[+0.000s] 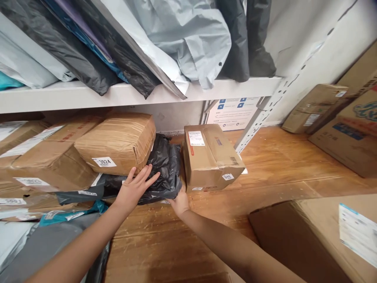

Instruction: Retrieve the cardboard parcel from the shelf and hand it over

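Black plastic parcel (165, 165) lies on the wooden floor (265, 169) under the white shelf (88, 94), wedged between a brown paper-wrapped package (118, 141) labelled 3024 and a cardboard box (209, 157). Left hand (135, 188): fingers spread wide, palm flat on the parcel's front. Right hand (179, 202): at the parcel's lower right corner, fingers tucked beneath it, grip not discernible. Grey and black mailer bags (188, 39) fill the shelf above.

Both arms reach forward and low.
The left hand (134, 190) lies flat with fingers spread; the right hand (179, 203) is cupped palm-up, its fingertips hidden.
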Tool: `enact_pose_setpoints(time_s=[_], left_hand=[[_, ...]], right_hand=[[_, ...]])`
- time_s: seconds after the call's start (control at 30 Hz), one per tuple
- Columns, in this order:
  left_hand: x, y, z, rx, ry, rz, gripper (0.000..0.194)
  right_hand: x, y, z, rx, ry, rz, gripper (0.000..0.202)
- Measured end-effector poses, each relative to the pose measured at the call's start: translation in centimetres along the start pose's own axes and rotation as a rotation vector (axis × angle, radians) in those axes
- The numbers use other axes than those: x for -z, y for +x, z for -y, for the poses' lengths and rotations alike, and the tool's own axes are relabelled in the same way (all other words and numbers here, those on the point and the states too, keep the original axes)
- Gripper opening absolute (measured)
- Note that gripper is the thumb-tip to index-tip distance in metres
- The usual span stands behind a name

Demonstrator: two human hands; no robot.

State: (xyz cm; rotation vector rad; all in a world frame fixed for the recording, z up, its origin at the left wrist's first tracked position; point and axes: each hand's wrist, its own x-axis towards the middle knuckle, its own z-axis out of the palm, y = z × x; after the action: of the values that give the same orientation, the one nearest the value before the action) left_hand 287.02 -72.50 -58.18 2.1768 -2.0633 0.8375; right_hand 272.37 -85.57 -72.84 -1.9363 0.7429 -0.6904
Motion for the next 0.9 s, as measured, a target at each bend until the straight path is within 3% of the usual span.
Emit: enact_pose_setpoints(time_s=[0.17,0.3,0.37,0.43,0.6,0.67,0.77,0.9], left_hand=[[-1.2,-0.1,-0.7,0.020,0.016,-0.031,0.085],[-0.4,0.1,-1.6,0.068,-0.046,0.111,0.098],[0.1,0.3,-2.3,0.123,-0.094,0.155,0.107],[0.5,0.8,-3.2,0.192,-0.103,0.125,0.103],[1.9,4.5,-4.2,0.142,-0.038,0.039,0.054],[2.6,7.2,-3.7,0.122,0.008,0.075,0.042],[2.7,11.2,-2.5,0.151,0.048,0.265,0.042],[1.4,13.8,-1.7,0.293,0.093,0.393,0.046]], right_hand=[[2.5,0.8,0.0,0.029,-0.010,0.144,0.060],[6.5,-0.6,-0.3,0.055,0.064,0.242,0.071],[8.6,-1.7,-0.9,-0.025,0.150,0.202,0.070],[10.8,-2.6,-1.7,-0.128,0.211,0.102,0.057],[14.6,-2.6,-2.9,-0.200,0.235,-0.129,0.055],[15.0,-2.2,-2.9,-0.210,0.258,-0.174,0.056],[14.1,-2.1,-2.9,-0.255,0.295,-0.196,0.058],[12.0,-2.5,-3.1,-0.346,0.348,-0.175,0.056]])
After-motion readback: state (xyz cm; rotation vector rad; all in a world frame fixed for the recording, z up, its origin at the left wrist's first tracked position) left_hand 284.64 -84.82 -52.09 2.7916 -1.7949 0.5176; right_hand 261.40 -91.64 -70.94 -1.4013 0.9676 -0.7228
